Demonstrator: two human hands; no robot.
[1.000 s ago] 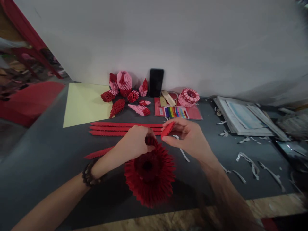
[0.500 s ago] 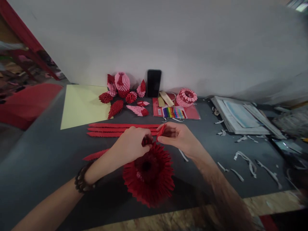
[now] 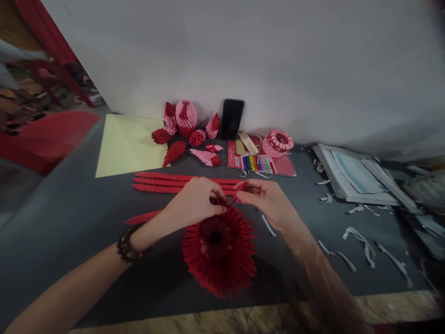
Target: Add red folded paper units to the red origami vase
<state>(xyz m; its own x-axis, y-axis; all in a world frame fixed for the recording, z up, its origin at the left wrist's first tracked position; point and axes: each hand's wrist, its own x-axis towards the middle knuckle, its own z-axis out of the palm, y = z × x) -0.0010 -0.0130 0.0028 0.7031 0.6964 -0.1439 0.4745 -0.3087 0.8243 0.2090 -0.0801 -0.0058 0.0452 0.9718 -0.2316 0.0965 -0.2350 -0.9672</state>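
Note:
A round red folded-paper piece (image 3: 219, 250) with a dark centre sits on the dark table. My left hand (image 3: 200, 199), with a beaded bracelet at the wrist, pinches its upper rim. Just right of that, my right hand (image 3: 262, 199) has thumb and fingers closed on a small red paper strip (image 3: 237, 195) whose lower end meets the rim. Long red folded strips (image 3: 160, 181) lie behind my left hand, and another red strip (image 3: 142, 217) shows partly under my left forearm.
Against the wall are pink and red paper pieces (image 3: 186, 118), a phone (image 3: 232, 119) and a pink ring-shaped piece (image 3: 277, 143). A yellow sheet (image 3: 130, 146) lies at the left. White scraps (image 3: 361, 243) and a stack of papers (image 3: 358, 174) are at the right.
The view has shifted slightly, so most things appear further right. The red strip in my right hand has turned and looks narrower. Both hands stay at the rim.

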